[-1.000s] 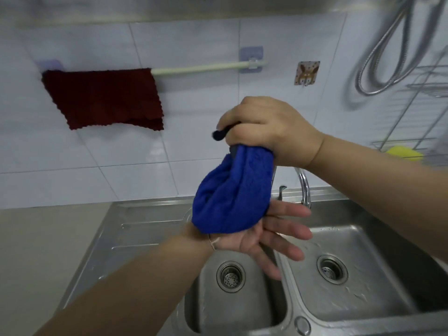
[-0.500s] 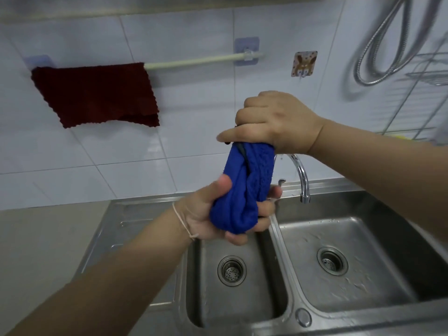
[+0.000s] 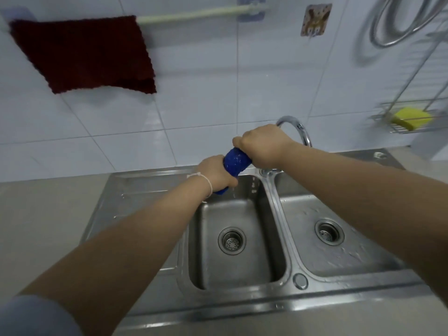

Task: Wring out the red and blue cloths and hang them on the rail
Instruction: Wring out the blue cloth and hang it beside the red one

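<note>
The blue cloth [image 3: 235, 163] is rolled into a tight twist above the back edge of the left sink basin [image 3: 232, 238]. My left hand [image 3: 215, 173] grips its lower end and my right hand [image 3: 263, 147] grips its upper end. Water drops fall from the cloth into the basin. The dark red cloth [image 3: 84, 53] hangs spread over the left part of the pale rail [image 3: 194, 14] on the tiled wall. The rail's right part is bare.
A curved tap [image 3: 298, 129] stands just behind my right hand. The right sink basin [image 3: 339, 229] is wet. A wire rack [image 3: 412, 117] at the right holds a yellow sponge [image 3: 412, 117]. A metal hose [image 3: 400, 23] loops on the wall above it.
Both hands have moved down and away over the left basin. My left hand went from open under the cloth to closed on it, and the cloth is twisted tighter, dripping.
</note>
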{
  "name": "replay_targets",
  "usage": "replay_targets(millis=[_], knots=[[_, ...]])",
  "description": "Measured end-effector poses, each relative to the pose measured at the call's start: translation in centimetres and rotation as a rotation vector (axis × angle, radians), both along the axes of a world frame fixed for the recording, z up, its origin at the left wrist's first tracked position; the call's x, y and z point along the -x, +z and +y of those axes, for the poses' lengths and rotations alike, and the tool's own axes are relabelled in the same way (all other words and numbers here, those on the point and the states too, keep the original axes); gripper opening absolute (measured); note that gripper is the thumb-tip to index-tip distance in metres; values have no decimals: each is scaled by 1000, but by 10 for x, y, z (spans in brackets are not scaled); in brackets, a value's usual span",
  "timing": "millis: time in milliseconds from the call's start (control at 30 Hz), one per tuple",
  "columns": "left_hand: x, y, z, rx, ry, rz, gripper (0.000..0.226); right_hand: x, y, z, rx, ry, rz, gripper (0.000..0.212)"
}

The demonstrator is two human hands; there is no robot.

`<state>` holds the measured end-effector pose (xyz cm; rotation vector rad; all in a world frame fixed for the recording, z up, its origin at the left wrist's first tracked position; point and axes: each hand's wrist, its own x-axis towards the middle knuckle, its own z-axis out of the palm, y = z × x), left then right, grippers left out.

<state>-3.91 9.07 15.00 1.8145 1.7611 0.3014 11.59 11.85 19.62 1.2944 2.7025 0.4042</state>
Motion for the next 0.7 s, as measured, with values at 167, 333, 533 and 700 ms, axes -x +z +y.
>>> replay_targets(millis=[167,333,533,700], knots=[[-1,-35,-3,-319,-2,240,22,2,-45,-11,141,-256,237,24],[-1,-50,-2,-509,-81,443,25,2,-66,-21,246,-412,371,25],[-1,-52,1,-567,-156,553,31,1,-73,-26,330,-506,467,30],[4,-48,4,-630,-188,596,27,5,-76,-29,339,-544,520,31]])
